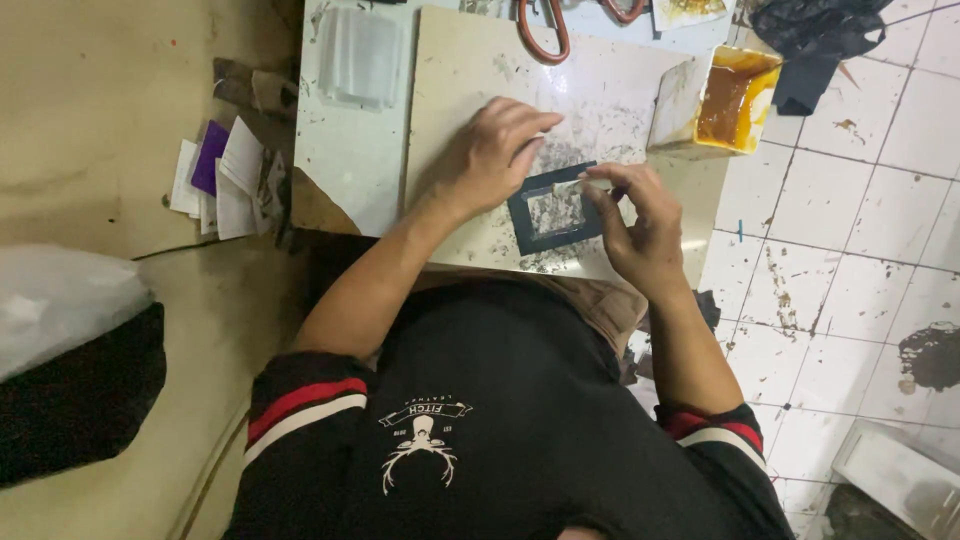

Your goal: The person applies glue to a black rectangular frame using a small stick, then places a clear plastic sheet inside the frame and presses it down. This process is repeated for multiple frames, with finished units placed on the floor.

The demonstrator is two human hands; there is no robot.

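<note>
A small dark rectangular frame piece (522,218) with a cut-out window lies on a beige board (470,80) on the low table. My left hand (487,155) rests flat on the board, its fingers pressing the frame's upper left corner. My right hand (640,228) pinches a thin pale brush or stick (585,183), whose tip touches the frame's top edge.
An open box of brown glue (735,100) stands at the board's right end. Orange-handled scissors (545,30) lie at the far edge, clear plastic sheets (358,55) at the left. Purple and white paper scraps (215,175) lie on the floor at the left, with tiled floor (860,220) at the right.
</note>
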